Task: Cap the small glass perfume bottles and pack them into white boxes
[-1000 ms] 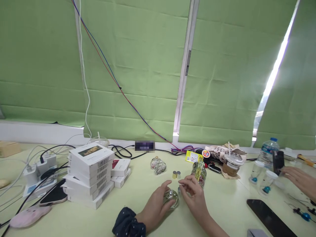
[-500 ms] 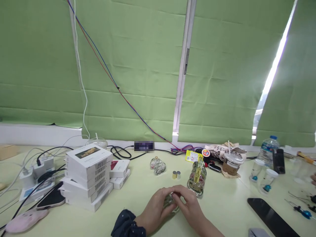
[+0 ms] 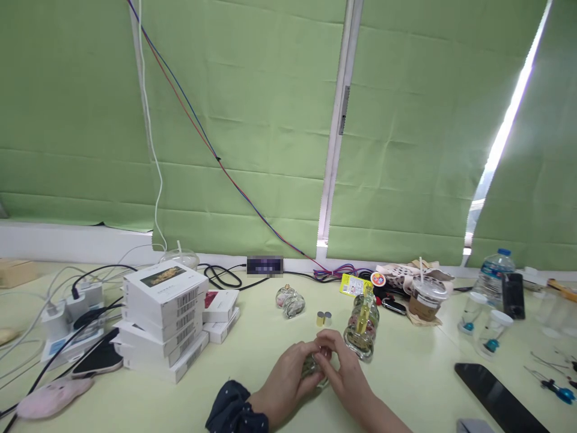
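My left hand is closed around a small clear glass bottle low over the table, wrapping most of it from view. At the bottle's top, my right hand pinches with thumb and fingers; whatever lies between the fingertips is hidden. Just beyond stand two small caps, one gold and one silver. To their left are rounded clear glass bottles, one with a gold-coloured top. Right of my hands lies a group of clear glass bottles with a yellow transparent piece on top.
Stacked white boxes stand left, beside a power strip with cables. Toward the right are an iced drink cup, lidded clear jars, a water bottle and a black phone-like slab. Green blinds hang behind.
The camera view has shifted slightly. My right hand's fingers have risen a little at the bottle's top; my left hand keeps its hold.
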Available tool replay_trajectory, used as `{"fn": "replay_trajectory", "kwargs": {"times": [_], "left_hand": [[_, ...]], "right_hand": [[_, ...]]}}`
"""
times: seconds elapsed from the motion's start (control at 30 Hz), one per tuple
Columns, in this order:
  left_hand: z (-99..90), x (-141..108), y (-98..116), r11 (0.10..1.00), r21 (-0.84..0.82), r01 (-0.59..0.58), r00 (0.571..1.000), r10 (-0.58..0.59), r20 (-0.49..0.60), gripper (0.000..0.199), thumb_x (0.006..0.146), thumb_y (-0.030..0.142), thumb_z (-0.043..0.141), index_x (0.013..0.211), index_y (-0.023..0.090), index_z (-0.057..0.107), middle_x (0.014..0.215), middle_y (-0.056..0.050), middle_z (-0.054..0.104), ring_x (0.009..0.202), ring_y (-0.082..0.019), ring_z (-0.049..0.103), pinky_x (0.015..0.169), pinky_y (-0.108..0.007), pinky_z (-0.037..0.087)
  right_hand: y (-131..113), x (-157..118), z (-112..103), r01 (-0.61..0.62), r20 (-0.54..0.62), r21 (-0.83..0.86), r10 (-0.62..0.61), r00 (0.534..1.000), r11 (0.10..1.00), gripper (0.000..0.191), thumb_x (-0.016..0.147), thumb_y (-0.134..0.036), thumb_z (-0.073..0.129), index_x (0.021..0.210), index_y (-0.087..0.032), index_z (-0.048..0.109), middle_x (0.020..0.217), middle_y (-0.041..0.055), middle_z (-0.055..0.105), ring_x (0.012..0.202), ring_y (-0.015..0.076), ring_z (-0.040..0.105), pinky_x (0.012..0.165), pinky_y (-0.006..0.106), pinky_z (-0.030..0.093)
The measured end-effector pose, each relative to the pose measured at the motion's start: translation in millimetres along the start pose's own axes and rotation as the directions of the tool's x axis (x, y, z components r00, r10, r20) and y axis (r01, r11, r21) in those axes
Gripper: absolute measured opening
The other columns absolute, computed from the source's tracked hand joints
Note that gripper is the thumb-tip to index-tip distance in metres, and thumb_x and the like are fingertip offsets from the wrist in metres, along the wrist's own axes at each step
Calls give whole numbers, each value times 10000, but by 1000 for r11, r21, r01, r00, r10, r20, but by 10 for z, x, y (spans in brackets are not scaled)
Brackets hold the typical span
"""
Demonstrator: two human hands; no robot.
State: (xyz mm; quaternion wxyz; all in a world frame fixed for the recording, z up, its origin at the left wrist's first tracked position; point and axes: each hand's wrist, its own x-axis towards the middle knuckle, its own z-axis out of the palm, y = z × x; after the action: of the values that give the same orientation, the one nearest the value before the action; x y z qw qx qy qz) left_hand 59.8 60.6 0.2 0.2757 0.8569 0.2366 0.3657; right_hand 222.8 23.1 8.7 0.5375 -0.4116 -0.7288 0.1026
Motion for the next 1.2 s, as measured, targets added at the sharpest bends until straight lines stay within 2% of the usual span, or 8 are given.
{"fn": "replay_trajectory", "kwargs": {"times": [0.23,0.33,0.43,0.57,0.7,0.83,1.07,1.2], "left_hand": [[9,2,-3,1000,-6,24,1000,-24,-14,320,822,169,601,1135,201,545,1129,-81,658,1025,-220,607,904,-340,469],[33,-3,-29,999,15,47,998,-47,-41,283,808,180,617,1082,187,546,1081,-87,664,979,-219,617,873,-342,482],[44,-6,-40,998,28,57,997,-55,-46,246,812,192,611,1048,184,541,1031,-81,666,927,-212,622,837,-339,492],[47,-3,-46,998,30,59,997,-57,-42,234,815,201,610,1037,192,534,1018,-72,659,918,-202,612,830,-334,492],[53,2,-47,998,24,56,997,-54,-50,217,823,225,608,1026,194,537,985,-61,660,893,-195,614,814,-328,497],[49,4,-26,998,15,55,997,-54,-63,237,822,245,619,1044,194,554,989,-66,669,887,-198,620,822,-332,501],[22,17,17,998,-24,55,997,-57,-55,284,827,275,620,1090,188,562,1014,-82,679,912,-206,632,846,-338,508],[17,16,26,998,-35,46,997,-48,-56,277,832,260,615,1094,188,562,1019,-81,677,921,-200,629,851,-329,503]], "right_hand": [[49,-34,24,31,-12,-71,-32,999,997,177,909,-219,465,1085,-222,487,910,59,679,826,175,660,731,262,540],[76,-53,28,68,8,-117,-67,998,991,172,911,-203,462,1075,-231,509,916,58,662,847,181,646,750,282,535],[67,-55,28,79,29,-134,-75,997,988,158,917,-203,450,1053,-230,526,898,56,658,835,184,641,744,288,534],[40,-47,35,49,-31,-114,-53,998,992,134,908,-210,476,1026,-223,538,884,51,674,813,176,655,724,263,538],[12,-36,25,48,-35,-113,-52,998,992,104,900,-214,488,948,-225,580,825,35,683,773,174,657,699,256,531],[-21,-36,14,13,-49,-71,-17,999,997,116,893,-221,499,926,-224,611,829,40,699,790,181,665,714,259,532],[-61,-45,43,-115,-53,136,124,991,984,132,892,-270,513,828,-203,607,750,34,685,730,169,683,683,234,539],[-36,-54,54,-118,-56,146,127,990,982,144,891,-290,518,823,-201,610,761,43,690,749,177,684,694,246,539]]}}
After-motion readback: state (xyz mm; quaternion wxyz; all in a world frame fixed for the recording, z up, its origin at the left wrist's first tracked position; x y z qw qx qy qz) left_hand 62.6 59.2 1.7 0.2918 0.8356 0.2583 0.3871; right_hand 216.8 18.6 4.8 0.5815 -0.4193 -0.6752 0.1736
